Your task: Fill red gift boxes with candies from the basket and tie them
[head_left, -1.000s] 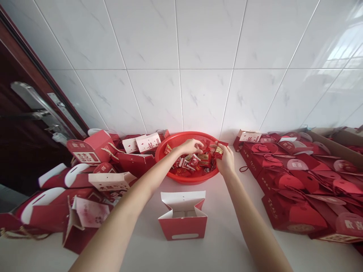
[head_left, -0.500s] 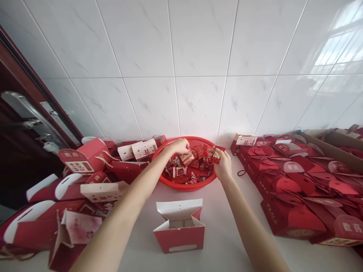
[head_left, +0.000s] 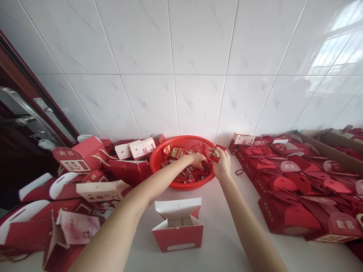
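Observation:
My left hand [head_left: 199, 161] reaches down into the red plastic basket [head_left: 159, 174], its bent fingers among the wrapped candies [head_left: 188, 174]; whether it grips one is hidden. At the basket's right rim, my right hand [head_left: 222, 163] is closed on several wrapped candies [head_left: 216, 154], red and gold, held at the fingertips. Nearer to me, between my forearms, a red box [head_left: 178, 236] stands with its top open and its white inside showing.
Red boxes [head_left: 82, 155], some open, crowd the left side beside a door handle [head_left: 19, 102]. Rows of closed red boxes [head_left: 292, 215] fill the right, with a cardboard carton [head_left: 317, 141] behind. A white tiled wall [head_left: 198, 105] rises at the back.
My left hand has moved right and lower within the basket, and the packet it held now seems to lie at the basket's left. My right hand keeps its candies near the rim.

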The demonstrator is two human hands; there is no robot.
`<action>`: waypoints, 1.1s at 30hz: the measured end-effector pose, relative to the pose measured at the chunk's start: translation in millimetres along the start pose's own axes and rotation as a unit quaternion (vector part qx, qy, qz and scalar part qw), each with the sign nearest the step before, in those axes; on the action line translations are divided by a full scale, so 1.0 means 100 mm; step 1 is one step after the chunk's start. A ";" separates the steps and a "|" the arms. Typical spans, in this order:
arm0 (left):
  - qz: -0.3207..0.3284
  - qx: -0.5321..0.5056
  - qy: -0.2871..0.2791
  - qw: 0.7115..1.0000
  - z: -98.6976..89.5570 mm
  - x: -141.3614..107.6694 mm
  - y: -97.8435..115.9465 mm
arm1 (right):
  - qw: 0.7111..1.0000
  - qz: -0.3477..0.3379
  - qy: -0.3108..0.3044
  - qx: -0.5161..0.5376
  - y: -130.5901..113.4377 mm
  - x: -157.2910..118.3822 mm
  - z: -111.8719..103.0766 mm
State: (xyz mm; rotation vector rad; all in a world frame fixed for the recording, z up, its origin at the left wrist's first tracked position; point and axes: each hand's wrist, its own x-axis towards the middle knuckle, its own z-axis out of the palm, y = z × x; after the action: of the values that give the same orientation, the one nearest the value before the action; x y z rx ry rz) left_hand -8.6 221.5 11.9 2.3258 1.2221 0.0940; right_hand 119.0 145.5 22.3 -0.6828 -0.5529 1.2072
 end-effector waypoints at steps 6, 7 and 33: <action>-0.020 -0.086 -0.031 0.996 -0.06 -0.07 -0.07 | 1.000 0.016 -0.001 0.024 -0.02 0.00 0.01; -0.022 -0.104 -0.028 0.994 -0.13 -0.11 -0.09 | 0.999 0.023 -0.003 0.026 -0.03 0.00 0.01; -0.077 -0.564 0.068 0.819 -0.38 -0.47 0.33 | 0.989 0.098 -0.079 -0.073 -0.08 -0.06 0.00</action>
State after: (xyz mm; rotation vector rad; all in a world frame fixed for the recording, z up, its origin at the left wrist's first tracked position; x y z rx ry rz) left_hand -22.6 184.2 68.2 1.1778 0.9767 0.7246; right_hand 122.3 138.4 27.7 -0.7840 -0.7250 1.4227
